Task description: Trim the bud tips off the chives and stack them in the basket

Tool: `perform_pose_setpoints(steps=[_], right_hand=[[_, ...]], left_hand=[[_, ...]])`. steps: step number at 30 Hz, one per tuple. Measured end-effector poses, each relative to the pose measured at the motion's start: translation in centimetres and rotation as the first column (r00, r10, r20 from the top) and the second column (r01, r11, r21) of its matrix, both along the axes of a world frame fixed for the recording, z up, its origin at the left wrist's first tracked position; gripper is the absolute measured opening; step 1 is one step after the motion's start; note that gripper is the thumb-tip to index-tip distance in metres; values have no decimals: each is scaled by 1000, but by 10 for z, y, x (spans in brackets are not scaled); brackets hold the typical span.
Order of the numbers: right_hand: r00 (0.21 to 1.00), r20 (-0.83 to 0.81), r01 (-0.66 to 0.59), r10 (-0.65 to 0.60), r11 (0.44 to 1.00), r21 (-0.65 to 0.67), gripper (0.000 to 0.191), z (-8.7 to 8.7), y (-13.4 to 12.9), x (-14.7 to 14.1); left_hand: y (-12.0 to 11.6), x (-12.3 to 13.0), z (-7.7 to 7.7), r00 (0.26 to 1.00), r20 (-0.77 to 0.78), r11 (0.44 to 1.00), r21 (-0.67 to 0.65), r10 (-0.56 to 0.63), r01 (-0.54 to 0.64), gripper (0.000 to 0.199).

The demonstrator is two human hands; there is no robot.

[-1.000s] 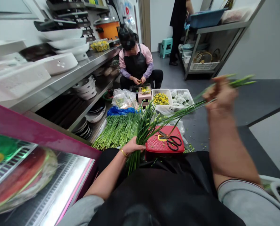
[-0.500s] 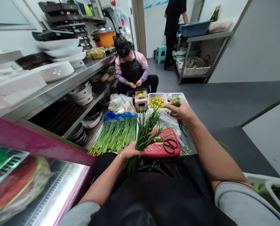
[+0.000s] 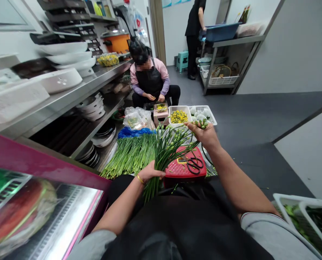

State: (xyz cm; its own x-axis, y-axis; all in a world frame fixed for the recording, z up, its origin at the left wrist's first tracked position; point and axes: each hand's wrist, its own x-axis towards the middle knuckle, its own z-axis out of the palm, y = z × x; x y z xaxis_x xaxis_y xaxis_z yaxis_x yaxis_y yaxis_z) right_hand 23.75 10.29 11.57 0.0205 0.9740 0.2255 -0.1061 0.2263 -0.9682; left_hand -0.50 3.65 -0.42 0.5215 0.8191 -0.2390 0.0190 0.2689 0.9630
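My left hand (image 3: 150, 172) is wrapped round a bunch of flowering chives (image 3: 164, 151), green stems with pale buds at the top, held upright over my lap. Up and to the right, my right hand (image 3: 206, 134) is closed on a few flower-chive stems; their buds (image 3: 202, 124) poke out above the fingers, and a stem curves down below. Beneath the hands sits a red box (image 3: 184, 169) with black-handled scissors (image 3: 194, 165) on its lid. To the left lies a broad pile of flower chives (image 3: 133, 155), with blue plastic (image 3: 135, 133) at its far end.
Ahead, a seated co-worker (image 3: 150, 77) handles yellow flowers beside a white basket (image 3: 188, 108) of them. Another basket (image 3: 214, 117) holds net-wrapped produce. Steel shelving (image 3: 104, 83) with dishes runs along the left. A white crate (image 3: 285, 198) of greens stands at right. Another person stands far back.
My right hand has moved slightly left, close to the bud tops of the bunch, and the stems in it are less blurred. My left hand keeps its hold on the bunch.
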Motion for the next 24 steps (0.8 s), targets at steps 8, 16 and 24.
perform_pose_setpoints(steps=[8, 16, 24], right_hand=[[988, 147, 46, -56, 996, 70, 37, -7, 3, 4], [947, -86, -315, 311, 948, -43, 36, 10, -5, 1], [934, -124, -352, 336, 924, -151, 39, 0, -1, -7]], left_hand=[[-3, 2, 1, 990, -42, 991, 7, 132, -132, 45], [-2, 1, 0, 990, -71, 992, 37, 122, -119, 45], [-4, 2, 6, 1000, 7, 999, 40, -12, 11, 41]])
